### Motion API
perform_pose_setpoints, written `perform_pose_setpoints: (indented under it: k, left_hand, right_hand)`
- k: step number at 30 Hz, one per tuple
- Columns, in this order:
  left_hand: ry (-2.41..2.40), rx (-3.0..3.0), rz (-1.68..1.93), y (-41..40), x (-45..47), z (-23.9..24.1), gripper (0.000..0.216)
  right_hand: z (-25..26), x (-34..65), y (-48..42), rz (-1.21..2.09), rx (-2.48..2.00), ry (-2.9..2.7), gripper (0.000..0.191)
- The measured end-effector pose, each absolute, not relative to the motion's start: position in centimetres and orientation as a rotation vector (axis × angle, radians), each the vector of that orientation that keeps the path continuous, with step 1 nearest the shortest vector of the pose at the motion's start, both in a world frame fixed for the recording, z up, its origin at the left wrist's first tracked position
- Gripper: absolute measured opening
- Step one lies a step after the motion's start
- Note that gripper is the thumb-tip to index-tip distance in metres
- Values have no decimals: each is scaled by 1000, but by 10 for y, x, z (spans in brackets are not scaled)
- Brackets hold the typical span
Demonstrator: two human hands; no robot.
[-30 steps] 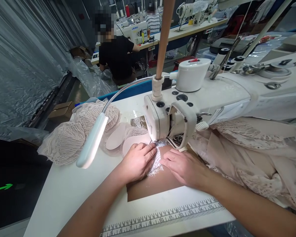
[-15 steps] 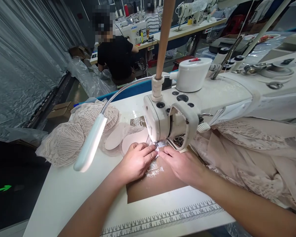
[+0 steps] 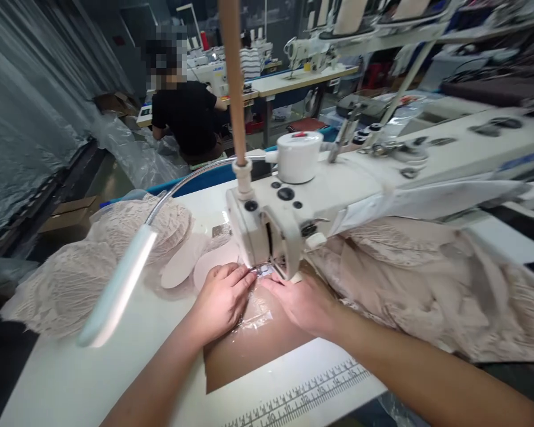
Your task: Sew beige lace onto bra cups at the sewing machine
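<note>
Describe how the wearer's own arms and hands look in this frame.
The left hand and right hand are ungloved. The left forearm and right forearm are bare to the picture's edge, with no sleeve, watch or bracelet showing. No ring is visible on the fingers, though fine detail there is blurred.

My sewing machine is off-white with black plugs, the flat sheet brown. Black ruler markings stripe my white tabletop. My lamp is pale mint, the lace cups web-patterned beige, the piled fabric pinkish beige.
</note>
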State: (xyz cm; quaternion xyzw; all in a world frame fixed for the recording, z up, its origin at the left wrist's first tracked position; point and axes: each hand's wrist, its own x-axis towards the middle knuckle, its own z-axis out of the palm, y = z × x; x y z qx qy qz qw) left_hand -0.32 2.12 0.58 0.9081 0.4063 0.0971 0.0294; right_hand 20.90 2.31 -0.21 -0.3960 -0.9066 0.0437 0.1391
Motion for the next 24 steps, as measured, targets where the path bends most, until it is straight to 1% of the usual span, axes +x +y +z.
perform_pose_setpoints:
  k: [5,13,18,24]
  left_hand:
    - [1257,2843,297,22,-4,5,29]
    - [1480,2871,60,19,-1,11,36]
    - [1606,2701,-110,9,-3,26,53]
    - [1495,2421,-182,-6,-3,45,48]
  right_hand:
    - [3,211,24,149,-1165,-2623,30]
    - [6,214,23,202,-1132,-2631,24]
    - [2,217,23,209,-1116,-2596,21]
    - [1,219,25,197,-1160,-2604,21]
